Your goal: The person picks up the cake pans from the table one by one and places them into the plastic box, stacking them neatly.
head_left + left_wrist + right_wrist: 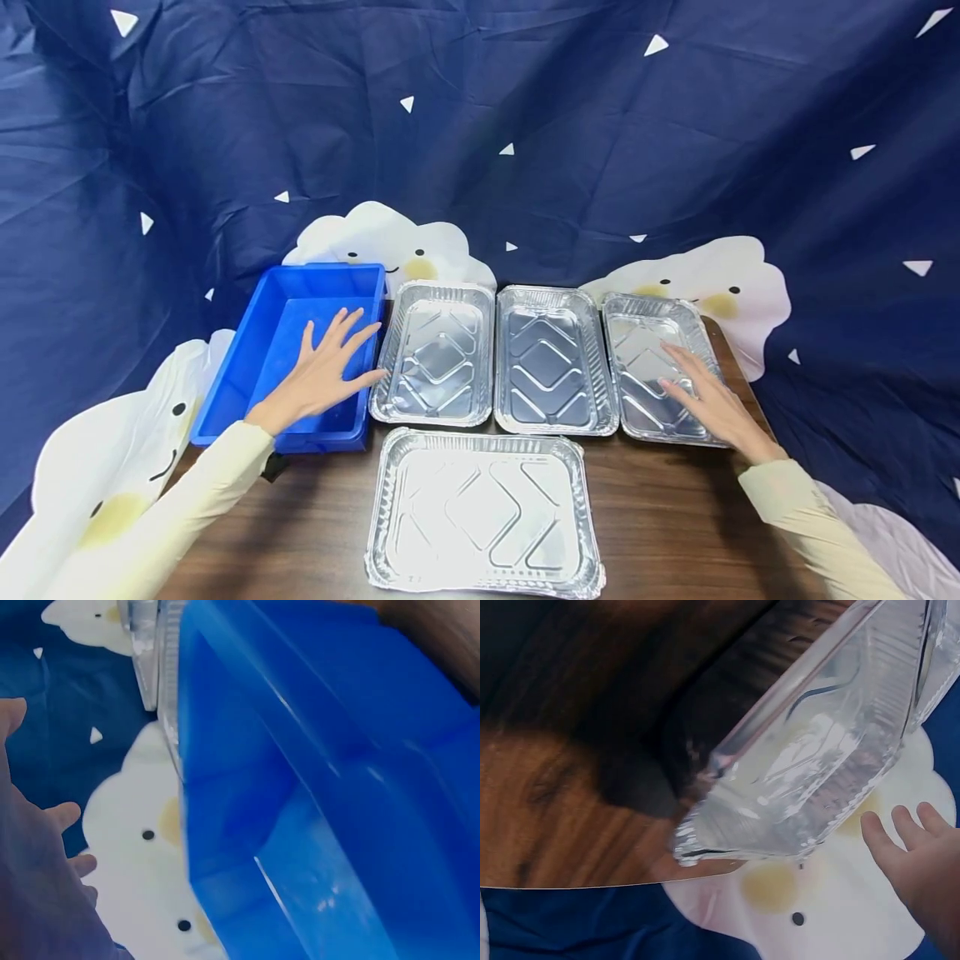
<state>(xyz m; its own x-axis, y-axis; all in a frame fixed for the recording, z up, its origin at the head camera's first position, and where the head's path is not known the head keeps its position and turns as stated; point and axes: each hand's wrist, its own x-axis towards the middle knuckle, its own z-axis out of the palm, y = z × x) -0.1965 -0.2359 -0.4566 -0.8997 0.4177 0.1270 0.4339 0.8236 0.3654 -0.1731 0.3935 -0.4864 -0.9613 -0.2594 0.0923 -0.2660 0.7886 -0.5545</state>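
Fingers spread, my left hand hovers above the right part of a blue plastic bin and holds nothing. The left wrist view shows that hand at the left edge, apart from the bin's wall. My right hand is held over the rightmost foil tray, its fingers extended and nothing in them. In the right wrist view, a gap shows between the fingers of this hand and the tray's crimped rim.
Two more foil trays, one beside the bin and one in the middle, complete the back row. A wider foil tray lies in front of them on the brown wooden table. Behind hangs a dark blue cloth with clouds and triangles.
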